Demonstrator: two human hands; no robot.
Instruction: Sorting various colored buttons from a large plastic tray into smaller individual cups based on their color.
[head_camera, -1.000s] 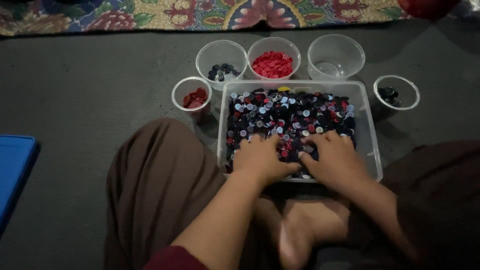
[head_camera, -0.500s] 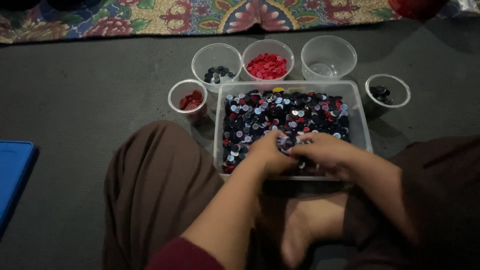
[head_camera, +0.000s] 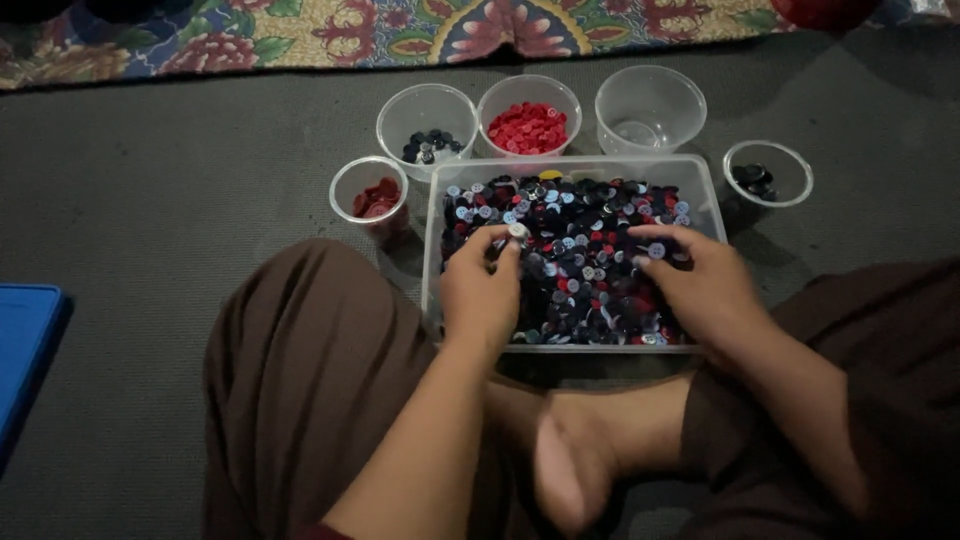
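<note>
Left hand (head_camera: 482, 290) fingertips pinched together, right hand (head_camera: 700, 285) palm down, fingers spread

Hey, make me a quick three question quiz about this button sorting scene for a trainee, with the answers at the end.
1. True or false: the clear tray of mixed buttons sits between the person's knees.
2. Which round cup holds the bright red buttons? A) the middle cup behind the tray B) the far right cup C) the small cup left of the tray
3. What does the left hand pinch at its fingertips?

Key:
1. True.
2. A. The far right cup holds a few dark buttons, the small left one dark red.
3. One pale button; the right hand rests on the pile.
</note>
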